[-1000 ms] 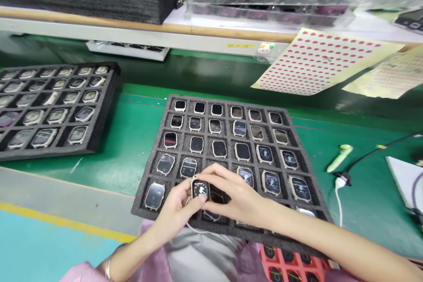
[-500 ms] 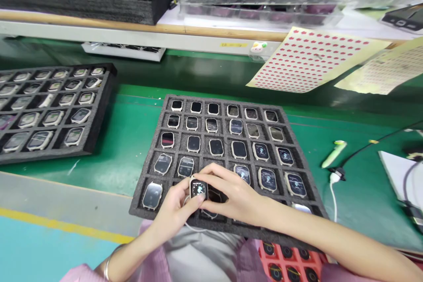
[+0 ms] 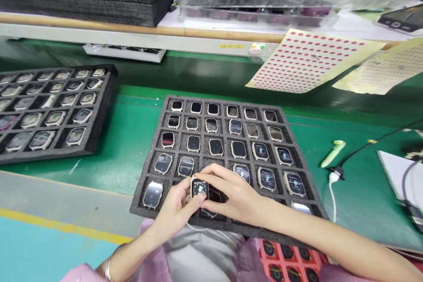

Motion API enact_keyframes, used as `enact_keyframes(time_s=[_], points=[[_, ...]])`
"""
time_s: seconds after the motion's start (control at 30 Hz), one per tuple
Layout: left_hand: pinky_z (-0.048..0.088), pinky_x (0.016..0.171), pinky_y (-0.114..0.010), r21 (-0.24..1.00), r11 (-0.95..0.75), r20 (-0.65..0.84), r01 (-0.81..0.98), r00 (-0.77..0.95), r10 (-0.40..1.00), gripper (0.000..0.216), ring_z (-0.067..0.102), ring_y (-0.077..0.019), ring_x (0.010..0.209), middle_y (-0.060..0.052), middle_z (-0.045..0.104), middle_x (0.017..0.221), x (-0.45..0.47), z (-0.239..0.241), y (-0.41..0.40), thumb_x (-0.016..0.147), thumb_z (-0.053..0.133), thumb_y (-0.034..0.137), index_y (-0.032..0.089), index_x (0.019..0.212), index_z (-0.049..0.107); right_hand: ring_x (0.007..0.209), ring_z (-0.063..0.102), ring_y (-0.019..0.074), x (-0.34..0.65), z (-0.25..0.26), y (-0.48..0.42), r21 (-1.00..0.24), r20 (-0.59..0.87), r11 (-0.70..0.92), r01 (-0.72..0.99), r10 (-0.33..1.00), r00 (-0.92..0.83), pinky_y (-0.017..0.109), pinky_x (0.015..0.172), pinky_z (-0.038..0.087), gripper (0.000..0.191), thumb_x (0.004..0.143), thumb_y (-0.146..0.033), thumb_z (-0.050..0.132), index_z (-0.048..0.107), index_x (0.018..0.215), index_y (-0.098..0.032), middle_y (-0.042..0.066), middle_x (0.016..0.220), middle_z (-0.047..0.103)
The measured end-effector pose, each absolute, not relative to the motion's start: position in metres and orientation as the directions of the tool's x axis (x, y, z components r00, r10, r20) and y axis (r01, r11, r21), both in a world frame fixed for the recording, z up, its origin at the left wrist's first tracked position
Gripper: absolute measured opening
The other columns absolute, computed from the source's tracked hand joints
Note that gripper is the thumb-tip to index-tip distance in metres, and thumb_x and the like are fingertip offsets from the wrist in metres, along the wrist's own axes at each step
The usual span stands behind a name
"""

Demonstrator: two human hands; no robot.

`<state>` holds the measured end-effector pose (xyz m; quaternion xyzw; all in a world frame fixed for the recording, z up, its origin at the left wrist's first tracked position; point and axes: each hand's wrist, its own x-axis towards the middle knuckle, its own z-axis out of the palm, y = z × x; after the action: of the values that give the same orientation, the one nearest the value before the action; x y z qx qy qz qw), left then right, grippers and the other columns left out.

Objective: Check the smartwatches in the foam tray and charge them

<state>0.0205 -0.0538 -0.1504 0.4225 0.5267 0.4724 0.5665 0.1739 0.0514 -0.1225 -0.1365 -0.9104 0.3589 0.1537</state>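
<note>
A smartwatch without a strap (image 3: 199, 186), its screen lit with a dial, is held above the front of a dark foam tray (image 3: 140, 194). My left hand (image 3: 178, 205) pinches it from the left, thumb at the lower edge of the screen. My right hand (image 3: 231, 191) is closed round its top and right side, with the fingertips touching the case. Part of a white cable (image 3: 196, 228) hangs below the hands; where it ends is hidden. The tray's compartments hold several more watches, such as a lit one (image 3: 267, 178) and a dark one (image 3: 153, 194). My right forearm covers some front compartments.
A second foam tray of watches (image 3: 90, 139) lies at left. At right are a green-white tool (image 3: 333, 154) and a white cable plug (image 3: 334, 176). Sticker sheets (image 3: 307, 61) hang from the shelf. A red tray of round parts (image 3: 280, 261) is below the front edge.
The whole view has shifted very slightly. Both hands keep hold of the same watch in nearly the same place, and its screen stays lit.
</note>
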Motion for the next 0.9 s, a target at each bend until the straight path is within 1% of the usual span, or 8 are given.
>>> enact_keyframes(time_s=[0.2, 0.37, 0.47, 0.57, 0.67, 0.77, 0.83, 0.9], points=[[0.044, 0.08, -0.029, 0.973, 0.19, -0.179, -0.133, 0.086, 0.98, 0.046, 0.054, -0.0199, 0.089, -0.007, 0.058, 0.103, 0.021, -0.149, -0.063, 0.085, 0.059, 0.042, 0.019, 0.122, 0.045, 0.098, 0.056, 0.0218, 0.181, -0.107, 0.063, -0.733, 0.277, 0.677, 0.057, 0.374, -0.885, 0.037, 0.085, 0.049, 0.038, 0.083, -0.024, 0.068, 0.055, 0.117, -0.018, 0.009, 0.106, 0.06], [0.041, 0.059, -0.022, 0.983, 0.14, -0.156, -0.119, -0.136, 0.978, 0.023, 0.044, -0.0073, 0.055, -0.004, 0.059, 0.096, 0.002, -0.141, -0.072, 0.093, 0.046, 0.04, 0.02, 0.102, 0.052, 0.094, 0.057, 0.0252, 0.194, -0.125, 0.077, -0.596, 0.214, 0.74, 0.312, 0.52, -0.827, 0.043, 0.083, 0.05, 0.032, 0.08, -0.025, 0.07, 0.059, 0.109, -0.017, 0.01, 0.102, 0.06], [0.036, 0.046, -0.021, 0.967, 0.241, -0.252, -0.085, -0.168, 0.953, 0.024, 0.034, -0.0039, 0.043, -0.002, 0.06, 0.088, -0.012, -0.139, -0.076, 0.091, 0.049, 0.04, 0.02, 0.104, 0.05, 0.1, 0.054, 0.028, 0.195, -0.129, 0.077, -0.44, 0.115, 0.803, 0.402, 0.494, -0.862, 0.047, 0.084, 0.048, 0.042, 0.08, -0.027, 0.07, 0.056, 0.118, -0.015, 0.012, 0.111, 0.057], [0.033, 0.039, -0.019, 0.936, 0.339, -0.349, -0.094, -0.128, 0.928, 0.028, 0.038, -0.0039, 0.04, -0.002, 0.061, 0.084, -0.018, -0.142, -0.076, 0.09, 0.051, 0.04, 0.02, 0.108, 0.047, 0.101, 0.053, 0.0281, 0.177, -0.12, 0.073, -0.381, 0.127, 0.854, 0.355, 0.428, -0.895, 0.046, 0.085, 0.047, 0.042, 0.084, -0.027, 0.067, 0.053, 0.122, -0.014, 0.013, 0.113, 0.057], [0.034, 0.037, -0.018, 0.935, 0.335, -0.347, -0.117, -0.107, 0.932, 0.028, 0.04, -0.0025, 0.039, -0.003, 0.062, 0.09, -0.02, -0.147, -0.072, 0.088, 0.053, 0.041, 0.019, 0.105, 0.047, 0.091, 0.056, 0.0266, 0.142, -0.117, 0.068, -0.328, 0.1, 0.891, 0.316, 0.365, -0.926, 0.043, 0.08, 0.049, 0.025, 0.085, -0.027, 0.066, 0.06, 0.104, -0.011, 0.012, 0.095, 0.061], [0.035, 0.036, -0.017, 0.932, 0.332, -0.345, -0.142, -0.081, 0.935, 0.028, 0.042, -0.0025, 0.038, -0.002, 0.061, 0.086, -0.021, -0.151, -0.068, 0.087, 0.055, 0.042, 0.018, 0.099, 0.047, 0.085, 0.057, 0.0285, 0.113, -0.127, 0.068, -0.218, 0.023, 0.916, 0.338, 0.351, -0.936, 0.043, 0.076, 0.05, 0.025, 0.08, -0.031, 0.071, 0.062, 0.086, -0.008, 0.014, 0.086, 0.058], [0.036, 0.037, -0.017, 0.934, 0.318, -0.332, -0.164, -0.066, 0.941, 0.027, 0.043, -0.0029, 0.039, 0.0, 0.059, 0.081, -0.023, -0.152, -0.067, 0.086, 0.057, 0.041, 0.018, 0.097, 0.047, 0.084, 0.057, 0.0287, 0.106, -0.132, 0.073, -0.208, 0.013, 0.919, 0.335, 0.345, -0.938, 0.043, 0.075, 0.05, 0.026, 0.077, -0.03, 0.073, 0.063, 0.083, -0.008, 0.013, 0.084, 0.058], [0.039, 0.039, -0.016, 0.935, 0.297, -0.311, -0.192, -0.044, 0.95, 0.027, 0.044, -0.0029, 0.042, 0.0, 0.059, 0.083, -0.025, -0.154, -0.067, 0.084, 0.061, 0.037, 0.017, 0.098, 0.049, 0.083, 0.057, 0.0271, 0.109, -0.13, 0.079, -0.296, 0.071, 0.901, 0.316, 0.351, -0.934, 0.042, 0.076, 0.051, 0.027, 0.077, -0.03, 0.073, 0.064, 0.089, -0.008, 0.011, 0.084, 0.058]])
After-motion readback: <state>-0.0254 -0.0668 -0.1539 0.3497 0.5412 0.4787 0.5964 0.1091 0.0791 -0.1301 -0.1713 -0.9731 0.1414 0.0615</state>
